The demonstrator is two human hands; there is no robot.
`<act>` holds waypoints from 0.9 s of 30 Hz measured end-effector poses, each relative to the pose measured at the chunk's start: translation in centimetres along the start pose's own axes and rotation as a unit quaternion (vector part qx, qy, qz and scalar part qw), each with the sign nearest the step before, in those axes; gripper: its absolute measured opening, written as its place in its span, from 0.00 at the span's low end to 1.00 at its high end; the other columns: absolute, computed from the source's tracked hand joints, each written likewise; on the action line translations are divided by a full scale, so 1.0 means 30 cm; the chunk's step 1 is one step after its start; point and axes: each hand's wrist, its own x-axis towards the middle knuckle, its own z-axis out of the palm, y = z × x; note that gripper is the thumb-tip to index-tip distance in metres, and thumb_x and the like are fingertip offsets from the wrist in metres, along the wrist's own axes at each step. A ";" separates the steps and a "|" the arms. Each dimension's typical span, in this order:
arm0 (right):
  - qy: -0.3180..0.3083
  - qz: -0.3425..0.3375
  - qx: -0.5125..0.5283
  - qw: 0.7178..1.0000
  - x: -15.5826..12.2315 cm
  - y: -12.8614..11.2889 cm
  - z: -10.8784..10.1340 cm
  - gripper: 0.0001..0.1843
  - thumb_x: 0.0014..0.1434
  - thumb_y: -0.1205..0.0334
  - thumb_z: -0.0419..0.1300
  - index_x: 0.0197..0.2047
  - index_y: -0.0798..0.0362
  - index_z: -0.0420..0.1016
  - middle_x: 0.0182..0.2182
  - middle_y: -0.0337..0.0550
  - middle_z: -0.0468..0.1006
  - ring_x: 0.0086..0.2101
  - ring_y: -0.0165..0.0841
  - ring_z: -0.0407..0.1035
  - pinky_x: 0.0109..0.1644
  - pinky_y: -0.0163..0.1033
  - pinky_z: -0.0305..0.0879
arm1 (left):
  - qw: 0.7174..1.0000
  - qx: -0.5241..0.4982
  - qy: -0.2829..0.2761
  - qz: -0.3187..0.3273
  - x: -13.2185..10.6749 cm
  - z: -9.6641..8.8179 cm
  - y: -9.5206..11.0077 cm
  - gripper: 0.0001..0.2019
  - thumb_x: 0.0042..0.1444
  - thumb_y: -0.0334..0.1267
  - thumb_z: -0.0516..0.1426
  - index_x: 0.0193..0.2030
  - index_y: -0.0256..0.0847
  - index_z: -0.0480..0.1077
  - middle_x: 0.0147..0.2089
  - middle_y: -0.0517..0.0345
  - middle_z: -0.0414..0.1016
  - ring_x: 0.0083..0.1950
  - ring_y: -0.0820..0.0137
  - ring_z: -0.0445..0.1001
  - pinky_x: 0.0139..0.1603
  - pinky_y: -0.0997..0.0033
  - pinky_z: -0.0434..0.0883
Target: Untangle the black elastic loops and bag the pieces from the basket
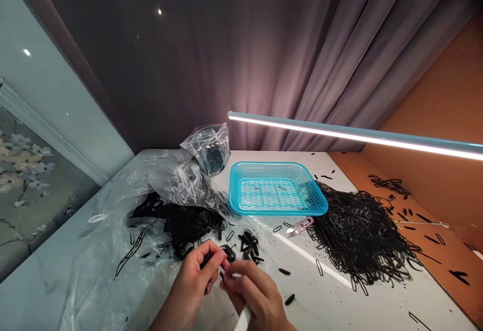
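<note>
Nearest, both hands meet low in the centre over the white tabletop (320,306). The left hand (198,270) has thumb and fingers pinched together on a small black piece (222,274), largely hidden by the fingers. The right hand (260,291) curls around a slim white tool (242,319), fingertips close against the left's; whether they also grip the black piece I cannot tell.

Just beyond the knuckles lies a cluster of short black pieces (249,245), leaving little room ahead. To the left, a crumpled clear plastic sheet (101,265) spreads towards the table's left edge, with a tangled black clump (188,225) on it, crowding that hand. The wider gap is rightward: pale surface with a few stray pieces, up to a broad heap of black loops (362,235) that spreads over the seam with the orange-brown surface (449,255).

Pink-handled thread snips (300,227) lie just before the front rim of a blue plastic basket (277,214), whose right corner borders the heap. Left of its far side stands a clear bag (211,155) with dark contents, near the table's back edge. A lit tube lamp (350,134) crosses before the grey curtain (256,59).
</note>
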 end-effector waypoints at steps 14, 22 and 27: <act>-0.062 0.162 0.036 0.984 0.046 0.064 -0.091 0.09 0.64 0.60 0.59 0.44 0.50 0.78 0.35 0.43 0.76 0.33 0.33 0.70 0.34 0.34 0.62 | 0.967 -0.211 -0.084 -0.118 -0.010 -0.008 -0.006 0.18 0.63 0.52 0.53 0.30 0.42 0.57 0.21 0.70 0.50 0.22 0.78 0.44 0.24 0.73 0.44; -0.024 0.101 0.032 0.994 0.052 0.055 -0.038 0.14 0.47 0.81 0.59 0.32 0.53 0.74 0.30 0.38 0.76 0.30 0.30 0.70 0.33 0.32 0.59 | 0.985 -0.128 -0.098 -0.068 -0.011 0.001 0.001 0.17 0.62 0.48 0.56 0.30 0.40 0.57 0.27 0.63 0.66 0.24 0.78 0.46 0.24 0.73 0.44; -0.029 0.138 0.097 0.985 0.048 0.055 -0.063 0.07 0.53 0.74 0.61 0.33 0.53 0.75 0.34 0.42 0.78 0.32 0.32 0.69 0.34 0.33 0.59 | 0.996 -0.041 -0.081 0.019 -0.010 -0.010 0.000 0.08 0.65 0.44 0.54 0.40 0.44 0.60 0.31 0.65 0.69 0.23 0.79 0.48 0.25 0.74 0.48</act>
